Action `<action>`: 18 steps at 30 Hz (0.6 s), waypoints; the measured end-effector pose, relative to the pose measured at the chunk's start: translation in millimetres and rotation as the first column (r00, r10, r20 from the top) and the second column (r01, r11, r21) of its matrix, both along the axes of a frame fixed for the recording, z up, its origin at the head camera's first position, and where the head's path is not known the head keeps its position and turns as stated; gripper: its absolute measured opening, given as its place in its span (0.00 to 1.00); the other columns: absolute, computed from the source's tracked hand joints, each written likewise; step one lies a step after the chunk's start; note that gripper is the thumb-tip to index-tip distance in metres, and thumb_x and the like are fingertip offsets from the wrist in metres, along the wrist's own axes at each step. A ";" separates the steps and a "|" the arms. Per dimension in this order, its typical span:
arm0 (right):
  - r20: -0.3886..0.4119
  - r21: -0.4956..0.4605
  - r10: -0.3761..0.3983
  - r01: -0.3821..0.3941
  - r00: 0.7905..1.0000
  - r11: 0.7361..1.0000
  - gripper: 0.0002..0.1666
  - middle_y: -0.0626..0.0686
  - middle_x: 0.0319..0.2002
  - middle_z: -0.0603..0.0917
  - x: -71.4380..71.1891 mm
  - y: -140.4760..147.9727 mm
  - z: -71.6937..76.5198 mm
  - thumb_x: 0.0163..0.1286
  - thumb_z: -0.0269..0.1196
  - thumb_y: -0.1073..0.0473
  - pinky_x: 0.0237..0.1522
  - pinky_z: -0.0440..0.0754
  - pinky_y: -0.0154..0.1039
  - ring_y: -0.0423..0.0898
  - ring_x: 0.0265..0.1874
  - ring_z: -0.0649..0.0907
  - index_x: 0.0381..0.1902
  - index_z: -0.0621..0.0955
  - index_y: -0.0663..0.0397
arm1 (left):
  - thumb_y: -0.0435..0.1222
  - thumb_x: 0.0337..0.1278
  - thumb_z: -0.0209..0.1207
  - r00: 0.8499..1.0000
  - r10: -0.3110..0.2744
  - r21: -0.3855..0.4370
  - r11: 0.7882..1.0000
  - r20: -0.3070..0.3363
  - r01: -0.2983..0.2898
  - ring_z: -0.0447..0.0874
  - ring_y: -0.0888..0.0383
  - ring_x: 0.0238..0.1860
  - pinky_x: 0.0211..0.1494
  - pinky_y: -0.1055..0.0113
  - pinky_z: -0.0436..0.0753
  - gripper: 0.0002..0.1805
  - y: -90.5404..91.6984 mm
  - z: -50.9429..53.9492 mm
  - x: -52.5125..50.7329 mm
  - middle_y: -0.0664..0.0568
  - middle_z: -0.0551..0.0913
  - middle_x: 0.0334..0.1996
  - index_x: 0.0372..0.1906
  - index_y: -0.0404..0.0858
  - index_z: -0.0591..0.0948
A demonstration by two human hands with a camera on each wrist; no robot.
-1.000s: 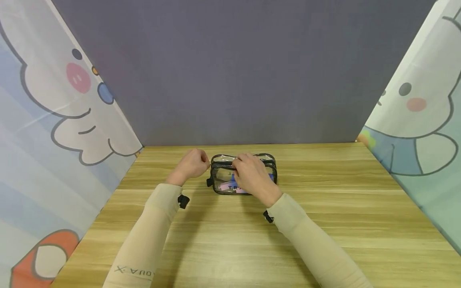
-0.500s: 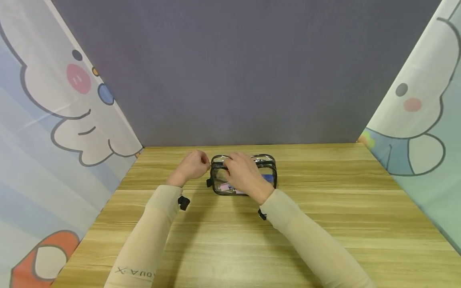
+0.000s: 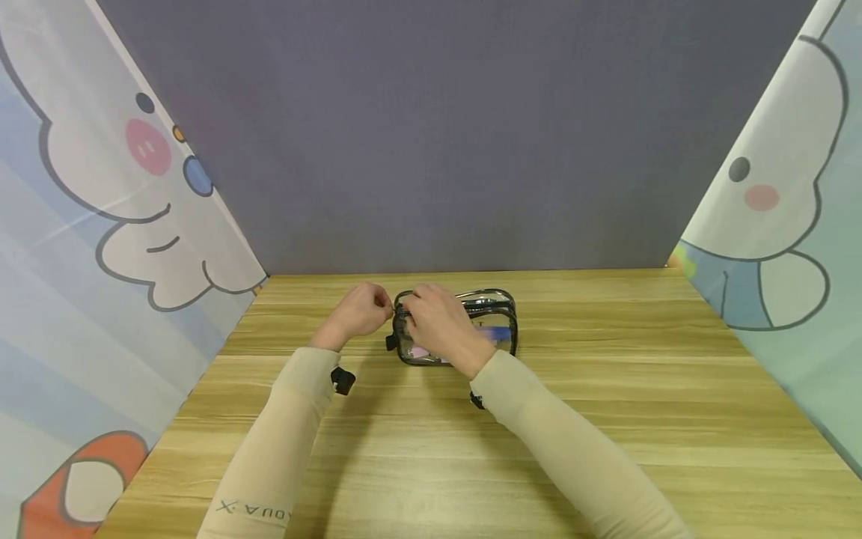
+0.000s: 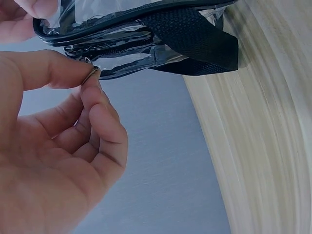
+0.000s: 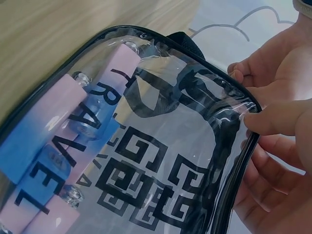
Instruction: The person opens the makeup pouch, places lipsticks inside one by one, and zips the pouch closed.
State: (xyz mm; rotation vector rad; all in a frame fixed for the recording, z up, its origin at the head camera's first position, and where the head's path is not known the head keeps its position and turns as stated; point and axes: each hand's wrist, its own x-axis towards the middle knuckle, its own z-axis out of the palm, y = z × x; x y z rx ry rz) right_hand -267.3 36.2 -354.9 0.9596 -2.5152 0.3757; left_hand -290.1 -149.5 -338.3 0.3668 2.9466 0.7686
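A clear pouch with black piping stands at the back middle of the table. My left hand is at its left end; thumb and forefinger pinch a small metal zipper pull, seen in the left wrist view. The other fingers are curled. My right hand grips the top edge near the left corner, thumb on the front face and fingers behind, as the right wrist view shows. Through the clear front, pink-and-blue bottles are visible, behind black "TRAVEL" lettering. A black strap loop sticks out from the pouch's left side.
The wood-grain table extends toward me and to both sides. A grey panel rises behind it. Cartoon-printed curtains flank the left and right edges.
My right hand has slid left along the pouch's top edge, toward the left hand, uncovering more of the pouch's right part. The left hand has stayed almost still at the left end.
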 end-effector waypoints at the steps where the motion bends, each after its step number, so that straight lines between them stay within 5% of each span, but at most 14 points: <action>1: 0.001 -0.001 0.000 0.000 1.000 1.000 0.06 0.52 0.37 0.82 0.2 -0.3 0.1 0.67 0.69 0.64 0.41 0.82 0.42 0.49 0.38 0.82 0.42 0.87 0.55 | 0.31 0.67 0.54 1.000 0.000 0.002 1.000 -0.001 0.000 0.76 0.54 0.27 0.37 0.59 0.76 0.09 -0.4 -0.4 -0.2 0.47 0.83 0.33 0.38 0.34 0.84; 18: 0.015 -0.005 -0.009 0.009 1.000 1.000 0.06 0.52 0.38 0.83 0.6 -0.2 -0.6 0.68 0.68 0.64 0.43 0.82 0.42 0.49 0.40 0.82 0.43 0.86 0.56 | 0.30 0.65 0.55 0.999 0.015 0.065 0.998 0.035 -0.017 0.74 0.55 0.26 0.35 0.61 0.74 0.07 -6.8 -10.4 -0.2 0.47 0.81 0.29 0.35 0.34 0.83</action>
